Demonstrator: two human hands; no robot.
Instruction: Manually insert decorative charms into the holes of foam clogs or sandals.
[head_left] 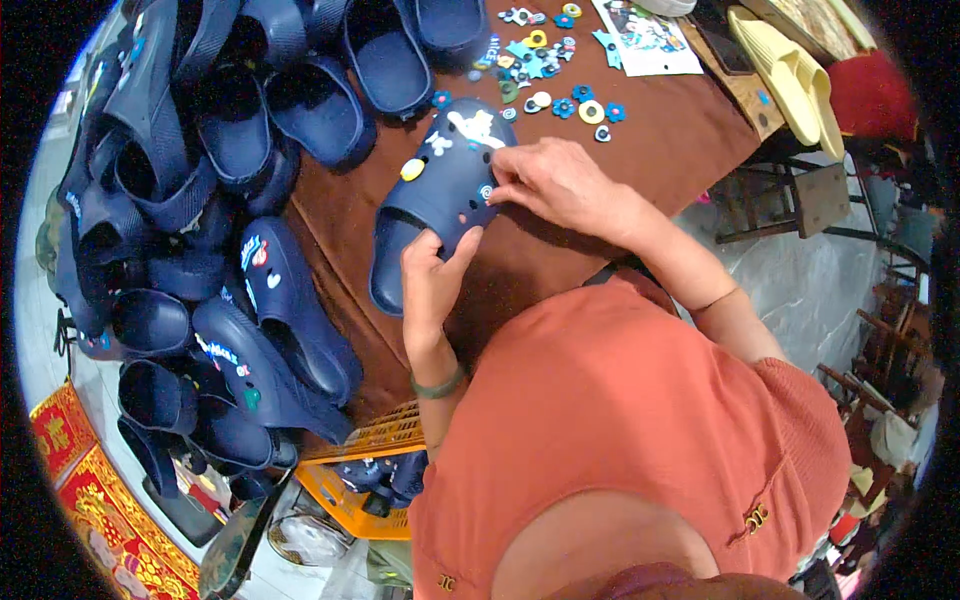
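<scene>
Here the blue slipper [455, 165] is sitting over the brown-covered worktop [670, 140], and whether it is resting there isn't clear. The left hand [432, 275] is gripping its near side, thumb lying across the upper, other fingers hiding underneath, seemingly for steadiness. The right hand [560, 185] is working at the slipper's right edge, thumb and forefinger nearly meeting; whether they're pinching anything, I can't tell. A white charm [478, 127] and a yellow charm [413, 170] are decorating the upper. Loose charms [535, 60] are lying beyond the toe, probably for easy reach, while more blue shoes [318, 105] are crowding the slipper's left.
</scene>
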